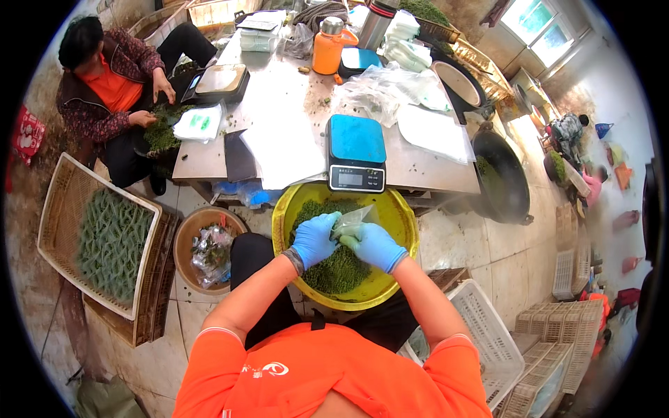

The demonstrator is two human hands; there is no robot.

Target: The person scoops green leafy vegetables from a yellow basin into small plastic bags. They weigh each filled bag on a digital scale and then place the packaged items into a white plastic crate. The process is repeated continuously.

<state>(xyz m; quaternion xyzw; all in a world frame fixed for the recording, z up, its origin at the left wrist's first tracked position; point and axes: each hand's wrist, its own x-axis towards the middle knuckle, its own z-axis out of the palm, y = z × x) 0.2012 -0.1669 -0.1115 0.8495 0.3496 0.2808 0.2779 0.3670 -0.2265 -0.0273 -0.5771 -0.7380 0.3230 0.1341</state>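
Between my two blue-gloved hands is a small clear plastic bag (355,220), held over a yellow plastic tub (413,230). My left hand (316,237) grips the bag's left side. On its right side, my right hand (377,244) has its fingers closed around the bag; how full the bag is cannot be told. Small green peppercorn-like berries (337,271) lie heaped in the tub below. A digital scale (357,146) with a blue top stands at the table's edge, just beyond the tub, with nothing on its plate.
A metal-topped table (292,104) bears an orange bottle (327,47), plastic bags and papers. Left stands a crate (47,219) of filled bags beside a brown basin (180,256) of plastic scraps. A co-worker (112,89) sits at the table's left. White crates (486,334) are at right.
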